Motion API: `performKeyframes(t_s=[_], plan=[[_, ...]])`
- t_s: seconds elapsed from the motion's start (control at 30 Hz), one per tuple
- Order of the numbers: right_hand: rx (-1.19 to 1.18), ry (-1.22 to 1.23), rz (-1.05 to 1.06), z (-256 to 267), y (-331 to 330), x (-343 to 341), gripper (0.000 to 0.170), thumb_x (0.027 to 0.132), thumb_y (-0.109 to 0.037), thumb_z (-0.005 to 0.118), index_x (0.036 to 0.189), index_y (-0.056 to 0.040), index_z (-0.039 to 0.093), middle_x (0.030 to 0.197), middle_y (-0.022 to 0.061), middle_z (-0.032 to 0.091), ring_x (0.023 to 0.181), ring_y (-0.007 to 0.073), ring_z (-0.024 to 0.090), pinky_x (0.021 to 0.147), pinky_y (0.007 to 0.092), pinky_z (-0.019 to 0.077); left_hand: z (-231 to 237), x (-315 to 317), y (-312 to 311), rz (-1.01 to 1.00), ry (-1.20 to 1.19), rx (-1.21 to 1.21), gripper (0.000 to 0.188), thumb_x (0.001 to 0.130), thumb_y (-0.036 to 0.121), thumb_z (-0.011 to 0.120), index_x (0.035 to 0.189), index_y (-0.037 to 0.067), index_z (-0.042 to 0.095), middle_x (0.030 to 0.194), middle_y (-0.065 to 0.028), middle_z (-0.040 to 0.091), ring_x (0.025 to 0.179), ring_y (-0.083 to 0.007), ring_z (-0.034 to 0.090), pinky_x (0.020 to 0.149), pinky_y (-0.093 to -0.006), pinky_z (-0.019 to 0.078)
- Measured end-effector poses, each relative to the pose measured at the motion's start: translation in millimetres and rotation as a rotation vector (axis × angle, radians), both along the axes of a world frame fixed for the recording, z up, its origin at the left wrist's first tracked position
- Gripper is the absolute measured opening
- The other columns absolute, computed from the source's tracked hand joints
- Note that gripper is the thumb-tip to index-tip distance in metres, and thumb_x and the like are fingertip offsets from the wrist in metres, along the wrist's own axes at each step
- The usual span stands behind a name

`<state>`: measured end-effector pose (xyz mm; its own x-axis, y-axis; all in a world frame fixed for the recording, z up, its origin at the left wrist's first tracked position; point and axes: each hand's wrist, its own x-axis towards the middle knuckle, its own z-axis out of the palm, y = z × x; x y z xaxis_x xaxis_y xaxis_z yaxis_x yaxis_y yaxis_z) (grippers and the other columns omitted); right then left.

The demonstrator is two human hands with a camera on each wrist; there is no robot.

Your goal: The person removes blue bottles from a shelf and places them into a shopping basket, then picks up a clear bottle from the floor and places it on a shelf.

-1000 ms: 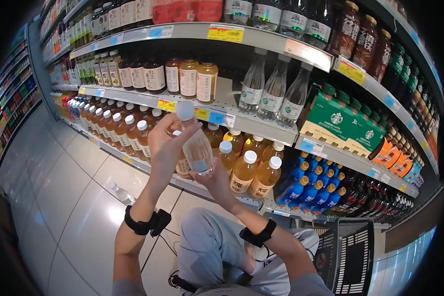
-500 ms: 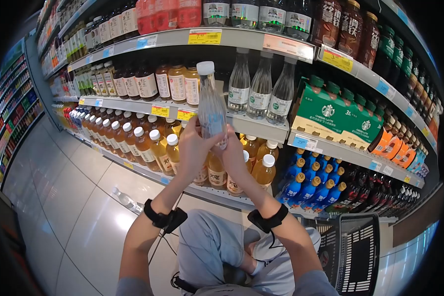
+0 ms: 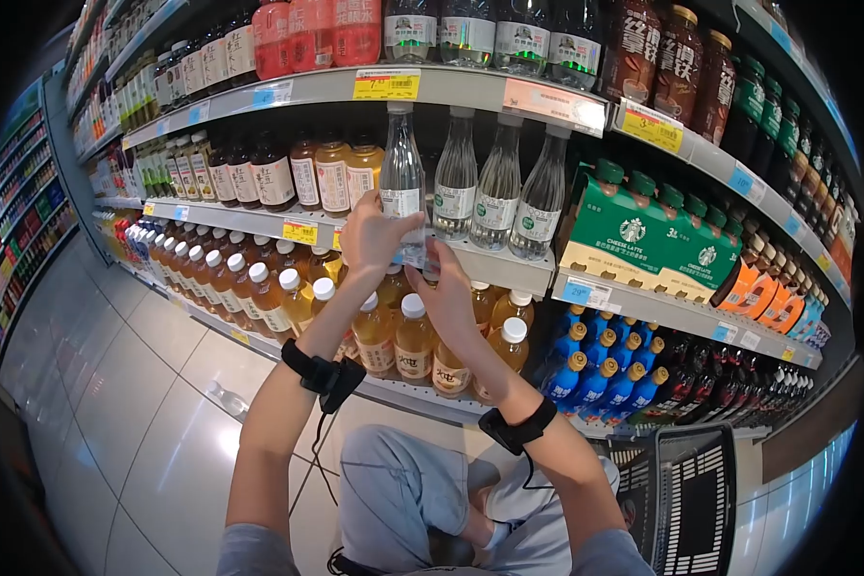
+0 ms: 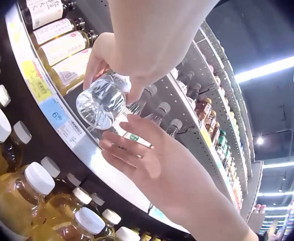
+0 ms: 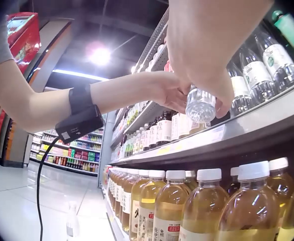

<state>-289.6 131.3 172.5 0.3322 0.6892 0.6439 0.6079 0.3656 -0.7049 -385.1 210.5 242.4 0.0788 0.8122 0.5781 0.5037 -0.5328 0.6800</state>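
Note:
A clear bottle (image 3: 401, 173) with a pale label stands nearly upright at the middle shelf's front, left of three similar clear bottles (image 3: 497, 192). My left hand (image 3: 374, 235) grips its lower part. My right hand (image 3: 446, 293) is just below and right of its base, fingers extended. From the left wrist view, the bottle's base (image 4: 101, 104) shows in my left hand (image 4: 144, 52), while my right hand (image 4: 164, 173) has its fingers spread close by. Seen from the right wrist, the base (image 5: 201, 111) is partly behind my right hand (image 5: 202, 55).
Amber bottles with white caps (image 3: 413, 336) fill the lower shelf. Small juice bottles (image 3: 331, 178) stand left of the held bottle. A green multipack (image 3: 643, 235) is at right, above a black basket (image 3: 691, 499). Another clear bottle (image 3: 227, 397) lies on the floor.
The held bottle has moved up and away from the body, to the shelf front beside the similar bottles. It was tilted and is now nearly upright. My right hand has come off its base.

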Motion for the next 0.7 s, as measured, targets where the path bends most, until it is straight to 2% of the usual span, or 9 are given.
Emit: performKeyframes(t_s=[0.03,0.13,0.27,0.37,0.43,0.57,0.67,0.7], plan=[[0.027,-0.002,0.006,0,6,-1,0.051,0.085,-0.013,0.068,0.129,0.0033,0.046,0.119,0.0196,0.058,0.104,0.0297,0.061,0.087,0.0368,0.0506,-1,3,1,0.016,-0.015,0.021,0.061,0.064,0.036,0.083,0.107,-0.002,0.062,0.089,-0.0140,0.070,0.080,-0.0256,0.068,0.071,-0.0345,0.0511],[0.121,-0.026,0.023,7,18,-5,0.049,0.085,-0.009,0.063,0.128,0.0052,0.044,0.122,0.0243,0.053,0.110,0.0421,0.054,0.091,0.0458,0.0451,-5,11,9,0.015,-0.086,0.065,0.061,0.065,0.035,0.083,0.109,-0.002,0.061,0.094,-0.0145,0.069,0.085,-0.0258,0.067,0.074,-0.0352,0.0509],[0.091,-0.035,0.030,2,32,-4,0.050,0.086,-0.005,0.059,0.131,0.0051,0.041,0.132,0.0258,0.046,0.119,0.0429,0.049,0.098,0.0461,0.0420,-16,23,28,0.009,-0.160,0.149,0.060,0.065,0.030,0.083,0.112,-0.001,0.061,0.103,-0.0183,0.067,0.093,-0.0304,0.066,0.080,-0.0379,0.0502],[0.078,-0.102,-0.010,-4,40,-2,0.052,0.086,-0.004,0.058,0.133,0.0052,0.039,0.136,0.0269,0.043,0.124,0.0427,0.045,0.101,0.0456,0.0399,-24,32,37,0.032,-0.176,0.132,0.057,0.066,0.028,0.082,0.110,-0.001,0.061,0.101,-0.0165,0.067,0.091,-0.0303,0.066,0.080,-0.0368,0.0505],[0.059,-0.123,-0.027,-7,45,-1,0.053,0.085,-0.002,0.058,0.133,0.0055,0.039,0.137,0.0278,0.042,0.126,0.0427,0.044,0.103,0.0454,0.0392,-31,36,45,0.020,-0.170,0.216,0.051,0.070,0.026,0.080,0.110,-0.001,0.062,0.096,-0.0122,0.068,0.086,-0.0246,0.066,0.076,-0.0341,0.0510],[0.031,-0.013,0.053,-15,54,2,0.054,0.084,0.001,0.058,0.134,0.0059,0.039,0.132,0.0284,0.046,0.122,0.0422,0.047,0.101,0.0453,0.0404,-34,37,46,0.049,-0.103,0.293,0.042,0.076,0.021,0.076,0.111,0.001,0.062,0.092,-0.0092,0.069,0.081,-0.0202,0.066,0.071,-0.0317,0.0511],[-0.018,0.005,0.100,-10,50,0,0.053,0.084,0.002,0.057,0.133,0.0063,0.039,0.127,0.0286,0.050,0.118,0.0418,0.050,0.099,0.0448,0.0411,-30,37,33,-0.017,-0.114,0.151,0.037,0.079,0.020,0.072,0.111,0.004,0.059,0.102,-0.0104,0.066,0.090,-0.0284,0.064,0.074,-0.0379,0.0504],[-0.001,-0.012,0.107,-8,48,0,0.052,0.084,0.002,0.057,0.133,0.0065,0.039,0.126,0.0286,0.051,0.117,0.0417,0.050,0.099,0.0445,0.0412,-29,38,33,-0.005,-0.114,0.184,0.037,0.081,0.019,0.071,0.112,0.003,0.059,0.098,-0.0099,0.066,0.087,-0.0262,0.064,0.073,-0.0358,0.0506]])
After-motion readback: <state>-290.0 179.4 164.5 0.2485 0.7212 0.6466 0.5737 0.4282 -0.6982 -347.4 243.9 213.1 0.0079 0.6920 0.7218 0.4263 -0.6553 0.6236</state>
